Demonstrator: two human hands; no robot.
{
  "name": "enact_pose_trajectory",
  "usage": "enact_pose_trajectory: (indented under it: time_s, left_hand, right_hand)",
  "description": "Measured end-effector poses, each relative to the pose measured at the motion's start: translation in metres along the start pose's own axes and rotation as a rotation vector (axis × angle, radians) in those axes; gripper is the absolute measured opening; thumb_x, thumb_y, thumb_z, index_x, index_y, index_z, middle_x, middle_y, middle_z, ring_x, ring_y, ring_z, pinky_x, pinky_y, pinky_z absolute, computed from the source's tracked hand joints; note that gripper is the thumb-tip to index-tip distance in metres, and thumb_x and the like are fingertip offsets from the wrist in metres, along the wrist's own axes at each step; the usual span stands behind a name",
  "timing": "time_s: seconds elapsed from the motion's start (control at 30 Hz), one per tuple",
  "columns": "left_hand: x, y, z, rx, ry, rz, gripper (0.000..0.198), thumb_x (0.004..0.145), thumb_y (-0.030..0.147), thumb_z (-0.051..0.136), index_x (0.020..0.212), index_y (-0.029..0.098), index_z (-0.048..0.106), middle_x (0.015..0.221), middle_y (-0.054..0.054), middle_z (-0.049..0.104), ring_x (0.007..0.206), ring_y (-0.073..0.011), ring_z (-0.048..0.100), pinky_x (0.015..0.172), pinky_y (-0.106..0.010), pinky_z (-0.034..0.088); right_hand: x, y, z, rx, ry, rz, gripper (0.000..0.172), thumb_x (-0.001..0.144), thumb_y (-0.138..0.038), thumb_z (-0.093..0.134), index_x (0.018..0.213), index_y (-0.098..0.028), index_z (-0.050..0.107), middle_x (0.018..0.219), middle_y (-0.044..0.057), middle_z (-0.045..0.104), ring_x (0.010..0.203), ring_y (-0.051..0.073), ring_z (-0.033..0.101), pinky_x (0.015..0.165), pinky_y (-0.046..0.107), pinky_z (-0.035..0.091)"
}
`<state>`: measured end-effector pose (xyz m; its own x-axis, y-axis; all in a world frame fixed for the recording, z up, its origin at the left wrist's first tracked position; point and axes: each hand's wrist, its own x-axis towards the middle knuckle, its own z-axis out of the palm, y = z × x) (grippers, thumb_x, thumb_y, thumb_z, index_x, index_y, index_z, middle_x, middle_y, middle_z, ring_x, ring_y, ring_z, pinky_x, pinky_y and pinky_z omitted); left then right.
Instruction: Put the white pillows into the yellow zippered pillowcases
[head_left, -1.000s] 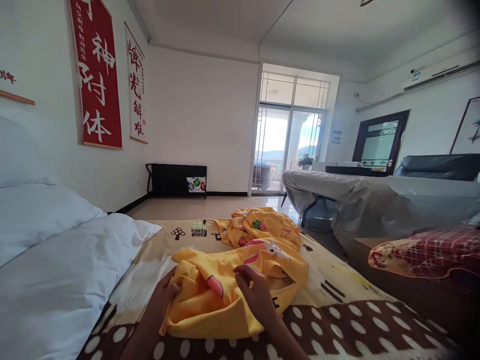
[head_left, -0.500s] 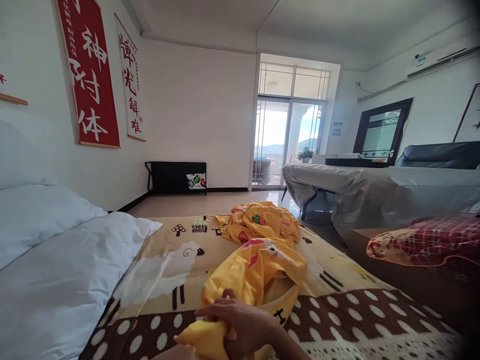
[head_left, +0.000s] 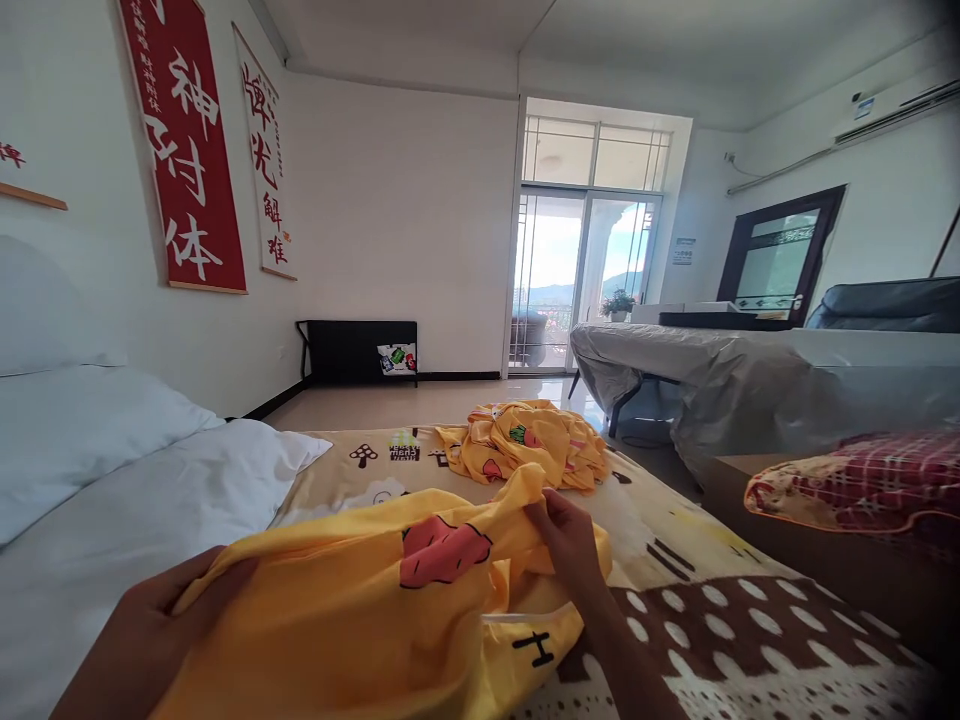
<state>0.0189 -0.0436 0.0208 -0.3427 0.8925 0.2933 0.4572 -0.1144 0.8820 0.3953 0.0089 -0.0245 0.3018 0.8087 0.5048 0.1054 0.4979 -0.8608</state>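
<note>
A yellow pillowcase [head_left: 337, 600] with red carrot prints and a black letter is stretched between my two hands above the bed. My left hand [head_left: 161, 620], at the lower left, is closed around one edge of it. At the other end, my right hand [head_left: 561, 525] pinches a bunched upper edge between thumb and fingers. Below the right hand the fabric gapes in a fold, and the lower part runs out of view. Beyond it, a crumpled heap of matching yellow bedding [head_left: 536, 440] rests on the far part of the bed.
White pillows [head_left: 172, 500] are piled at the left. A cream and brown patterned blanket [head_left: 690, 590] covers the bed. To the right are a red plaid cloth [head_left: 870, 490] on a brown box and a plastic-covered table [head_left: 675, 360]. A black folded frame [head_left: 352, 352] stands by the wall.
My hands were close together at the bottom over the bunched pillowcase. They have moved apart, left hand leftward and right hand up and rightward, lifting and spreading it.
</note>
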Motion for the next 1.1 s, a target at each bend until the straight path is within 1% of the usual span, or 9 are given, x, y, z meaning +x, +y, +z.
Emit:
enact_pose_trajectory:
  time_s: [0.3, 0.47, 0.6, 0.7, 0.8, 0.87, 0.97, 1.03, 1.1]
  left_hand:
    - [0.036, -0.035, -0.007, -0.061, -0.19, -0.157, 0.043, 0.062, 0.056, 0.067, 0.08, 0.017, 0.067, 0.064, 0.001, 0.068, 0.068, -0.0203, 0.062, 0.053, -0.021, 0.046]
    - [0.042, -0.049, -0.011, 0.088, -0.049, 0.032, 0.043, 0.058, 0.056, 0.07, 0.084, 0.022, 0.068, 0.084, -0.001, 0.072, 0.083, -0.0239, 0.065, 0.061, -0.022, 0.05]
    - [0.057, -0.063, -0.011, 0.29, -0.067, 0.21, 0.043, 0.059, 0.058, 0.068, 0.089, 0.027, 0.068, 0.099, -0.001, 0.072, 0.094, -0.0254, 0.064, 0.072, -0.025, 0.051]
    - [0.062, -0.061, 0.008, 0.464, -0.031, 0.292, 0.04, 0.065, 0.053, 0.06, 0.088, 0.022, 0.069, 0.098, -0.009, 0.071, 0.091, -0.03, 0.065, 0.078, -0.035, 0.051]
    - [0.039, -0.038, 0.042, 0.382, -0.038, 0.466, 0.048, 0.072, 0.049, 0.056, 0.109, 0.02, 0.066, 0.113, -0.012, 0.067, 0.108, -0.0325, 0.059, 0.093, -0.043, 0.046]
    - [0.01, -0.015, 0.065, 0.182, -0.22, 0.57, 0.062, 0.071, 0.048, 0.065, 0.128, 0.026, 0.055, 0.131, -0.008, 0.059, 0.122, -0.0306, 0.05, 0.104, -0.042, 0.038]
    - [-0.027, 0.011, 0.085, -0.007, -0.539, 0.511, 0.08, 0.058, 0.032, 0.079, 0.133, 0.033, 0.051, 0.133, -0.007, 0.057, 0.124, -0.0331, 0.047, 0.105, -0.044, 0.037]
    - [-0.038, 0.02, 0.088, 0.022, -0.653, 0.423, 0.067, 0.058, 0.027, 0.078, 0.122, 0.032, 0.061, 0.117, -0.006, 0.066, 0.111, -0.0316, 0.056, 0.098, -0.041, 0.043]
    - [-0.039, 0.023, 0.085, 0.112, -0.706, 0.403, 0.032, 0.067, 0.028, 0.069, 0.098, 0.028, 0.071, 0.093, -0.004, 0.071, 0.092, -0.0252, 0.062, 0.085, -0.033, 0.049]
  right_hand:
    - [-0.011, -0.015, -0.003, -0.212, 0.303, -0.175, 0.044, 0.076, -0.058, 0.059, 0.076, -0.015, 0.067, 0.069, 0.004, 0.065, 0.065, 0.016, 0.055, 0.057, 0.025, 0.045]
    - [-0.008, -0.01, -0.001, -0.081, 0.306, -0.063, 0.042, 0.072, -0.056, 0.065, 0.083, -0.016, 0.066, 0.068, 0.003, 0.064, 0.062, 0.017, 0.055, 0.052, 0.025, 0.045]
    - [-0.008, -0.008, 0.002, -0.056, 0.263, -0.078, 0.041, 0.073, -0.053, 0.065, 0.09, -0.016, 0.066, 0.072, 0.004, 0.066, 0.065, 0.018, 0.059, 0.056, 0.027, 0.048]
    - [-0.016, -0.01, 0.011, -0.122, 0.096, -0.153, 0.04, 0.079, -0.05, 0.06, 0.1, -0.018, 0.068, 0.088, 0.008, 0.07, 0.082, 0.022, 0.063, 0.068, 0.029, 0.051]
    - [-0.035, -0.016, 0.029, -0.215, -0.233, -0.189, 0.034, 0.088, -0.045, 0.05, 0.1, -0.02, 0.07, 0.088, 0.006, 0.07, 0.084, 0.021, 0.063, 0.072, 0.028, 0.05]
    - [-0.051, -0.019, 0.042, -0.296, -0.462, -0.234, 0.034, 0.093, -0.04, 0.043, 0.091, -0.021, 0.071, 0.073, 0.003, 0.066, 0.069, 0.017, 0.059, 0.064, 0.025, 0.046]
    - [-0.071, -0.024, 0.054, -0.373, -0.691, -0.378, 0.036, 0.095, -0.032, 0.038, 0.087, -0.02, 0.071, 0.061, 0.001, 0.057, 0.058, 0.014, 0.05, 0.059, 0.024, 0.04]
    - [-0.08, -0.025, 0.057, -0.364, -0.749, -0.412, 0.031, 0.093, -0.027, 0.041, 0.092, -0.022, 0.071, 0.061, 0.0, 0.057, 0.06, 0.013, 0.05, 0.062, 0.024, 0.04]
    - [-0.083, -0.023, 0.058, -0.345, -0.723, -0.358, 0.021, 0.088, -0.025, 0.049, 0.09, -0.023, 0.07, 0.063, -0.001, 0.059, 0.061, 0.011, 0.052, 0.067, 0.023, 0.041]
